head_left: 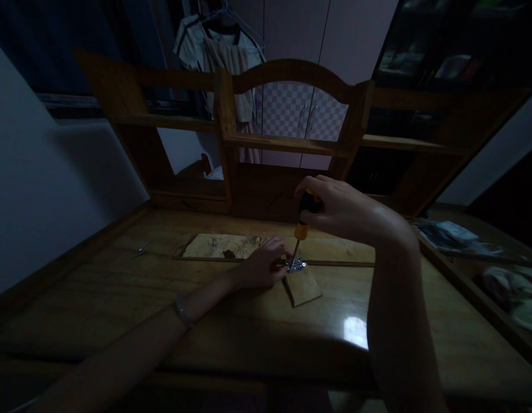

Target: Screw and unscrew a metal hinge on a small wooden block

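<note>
My right hand (319, 201) is wrapped round the black and yellow handle of a screwdriver (301, 230), held nearly upright. The tip of its shaft comes down on a small shiny metal hinge (296, 265). Under part of the hinge lies a small square wooden board (306, 287). With fingers bent at the hinge's left side, my left hand (266, 263) steadies the hinge against the wood. Behind the hinge runs a long, narrow wooden board (334, 250). Whether the screwdriver tip sits in a screw is too small to tell.
All this lies on a wooden desk (132, 310). A small pair of scissors (142, 249) is at the left. A wooden shelf unit (291, 146) stands along the back. Papers and bags (457, 235) lie beyond the right edge. The room is dim.
</note>
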Tool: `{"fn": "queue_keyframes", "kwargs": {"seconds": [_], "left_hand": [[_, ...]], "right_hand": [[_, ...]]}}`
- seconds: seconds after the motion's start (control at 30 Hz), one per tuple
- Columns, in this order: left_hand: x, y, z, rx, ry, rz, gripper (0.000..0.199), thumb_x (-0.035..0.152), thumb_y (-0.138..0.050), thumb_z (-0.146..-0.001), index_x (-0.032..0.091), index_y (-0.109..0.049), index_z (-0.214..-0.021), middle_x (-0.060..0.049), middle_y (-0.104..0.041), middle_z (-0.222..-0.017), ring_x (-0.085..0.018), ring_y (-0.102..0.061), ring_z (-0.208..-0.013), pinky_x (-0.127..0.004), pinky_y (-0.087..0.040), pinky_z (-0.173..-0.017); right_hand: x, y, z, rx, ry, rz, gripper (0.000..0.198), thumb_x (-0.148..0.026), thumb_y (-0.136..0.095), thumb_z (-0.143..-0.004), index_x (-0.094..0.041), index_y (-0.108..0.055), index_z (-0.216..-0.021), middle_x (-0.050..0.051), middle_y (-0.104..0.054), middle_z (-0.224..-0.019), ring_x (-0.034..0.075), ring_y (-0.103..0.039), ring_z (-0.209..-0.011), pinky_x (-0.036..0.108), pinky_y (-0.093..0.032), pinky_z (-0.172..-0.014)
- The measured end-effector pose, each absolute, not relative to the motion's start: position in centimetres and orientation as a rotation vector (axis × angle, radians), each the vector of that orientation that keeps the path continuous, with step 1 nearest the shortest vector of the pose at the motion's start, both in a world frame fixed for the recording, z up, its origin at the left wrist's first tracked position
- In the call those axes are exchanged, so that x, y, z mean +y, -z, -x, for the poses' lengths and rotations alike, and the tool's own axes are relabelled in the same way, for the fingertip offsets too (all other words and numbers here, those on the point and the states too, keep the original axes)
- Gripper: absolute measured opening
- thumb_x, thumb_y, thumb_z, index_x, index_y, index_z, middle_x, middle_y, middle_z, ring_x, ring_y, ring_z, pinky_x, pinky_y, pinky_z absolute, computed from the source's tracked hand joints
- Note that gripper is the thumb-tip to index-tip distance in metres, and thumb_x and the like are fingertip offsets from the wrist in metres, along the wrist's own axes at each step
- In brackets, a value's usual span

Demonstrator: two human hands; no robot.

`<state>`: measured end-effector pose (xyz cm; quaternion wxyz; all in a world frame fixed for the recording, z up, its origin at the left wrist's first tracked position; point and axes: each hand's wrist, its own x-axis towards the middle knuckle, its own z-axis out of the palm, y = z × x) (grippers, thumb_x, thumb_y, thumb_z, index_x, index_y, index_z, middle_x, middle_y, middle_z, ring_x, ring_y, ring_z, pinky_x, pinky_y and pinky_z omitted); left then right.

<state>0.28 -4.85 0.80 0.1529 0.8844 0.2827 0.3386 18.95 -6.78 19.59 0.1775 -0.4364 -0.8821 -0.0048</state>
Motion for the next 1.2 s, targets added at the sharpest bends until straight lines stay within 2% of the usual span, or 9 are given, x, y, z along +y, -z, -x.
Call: {"fn": "queue_keyframes", "kwargs": {"seconds": [0.1, 0.23, 0.33, 0.53, 0.7, 0.9, 1.2], "left_hand": [[-4.8, -0.4, -0.4, 0.795, -0.942, -2.542, 0.017, 0.022, -0.063, -0.081, 0.019, -0.058, -0.097, -0.008, -0.058, -0.101, -0.024, -0.051, -0.102, -0.04, -0.041, -0.093], [-4.4, 0.0, -0.3, 0.762, -0.921, -2.543, 0.015, 0.027, -0.063, -0.085, 0.018, -0.06, -0.096, -0.008, -0.06, -0.101, -0.024, -0.052, -0.105, -0.039, -0.04, -0.094], [-4.2, 0.1, -0.2, 0.75, -0.912, -2.536, 0.015, 0.029, -0.064, -0.084, 0.018, -0.062, -0.095, -0.009, -0.061, -0.098, -0.024, -0.053, -0.102, -0.041, -0.04, -0.093], [-4.3, -0.1, -0.2, 0.765, -0.903, -2.549, 0.013, 0.03, -0.063, -0.085, 0.018, -0.064, -0.091, -0.008, -0.061, -0.093, -0.023, -0.054, -0.099, -0.04, -0.039, -0.093], [-4.3, -0.2, -0.3, 0.802, -0.89, -2.58, 0.012, 0.029, -0.065, -0.084, 0.018, -0.064, -0.088, -0.007, -0.061, -0.093, -0.023, -0.053, -0.099, -0.04, -0.04, -0.093], [-4.2, -0.3, -0.3, 0.815, -0.909, -2.642, 0.014, 0.032, -0.066, -0.083, 0.018, -0.063, -0.085, -0.007, -0.061, -0.089, -0.024, -0.053, -0.099, -0.041, -0.04, -0.092], [-4.2, -0.5, -0.2, 0.841, -0.863, -2.727, 0.016, 0.035, -0.067, -0.082, 0.018, -0.065, -0.081, -0.006, -0.059, -0.086, -0.024, -0.05, -0.102, -0.04, -0.038, -0.096]], "right_hand": [[-6.9, -19.8, -18.7, -2.488, 0.017, 1.198, 0.024, -0.034, -0.057, -0.082, -0.021, -0.063, -0.102, 0.006, -0.065, -0.097, 0.019, -0.058, -0.087, 0.029, -0.041, -0.075], [-7.2, -20.1, -18.2, -2.456, 0.031, 1.182, 0.024, -0.038, -0.052, -0.088, -0.022, -0.069, -0.091, 0.002, -0.066, -0.08, 0.015, -0.058, -0.072, 0.026, -0.037, -0.063], [-7.4, -20.3, -18.0, -2.443, 0.06, 1.194, 0.023, -0.036, -0.053, -0.087, -0.021, -0.07, -0.087, 0.001, -0.065, -0.073, 0.013, -0.056, -0.066, 0.026, -0.035, -0.06], [-7.7, -20.3, -18.1, -2.455, -0.019, 1.147, 0.023, -0.031, -0.056, -0.082, -0.019, -0.065, -0.099, 0.002, -0.065, -0.084, 0.014, -0.057, -0.074, 0.025, -0.036, -0.063], [-8.0, -20.4, -18.3, -2.46, -0.077, 1.18, 0.024, -0.03, -0.055, -0.081, -0.019, -0.062, -0.102, 0.004, -0.065, -0.092, 0.016, -0.057, -0.078, 0.025, -0.037, -0.066], [-8.0, -20.6, -18.4, -2.48, -0.095, 1.219, 0.022, -0.031, -0.053, -0.082, -0.019, -0.061, -0.099, 0.003, -0.064, -0.087, 0.017, -0.057, -0.08, 0.025, -0.037, -0.066], [-7.4, -20.0, -18.4, -2.466, -0.067, 1.236, 0.031, -0.046, -0.055, -0.086, -0.02, -0.061, -0.102, 0.003, -0.065, -0.084, 0.016, -0.059, -0.074, 0.025, -0.036, -0.061]]}}
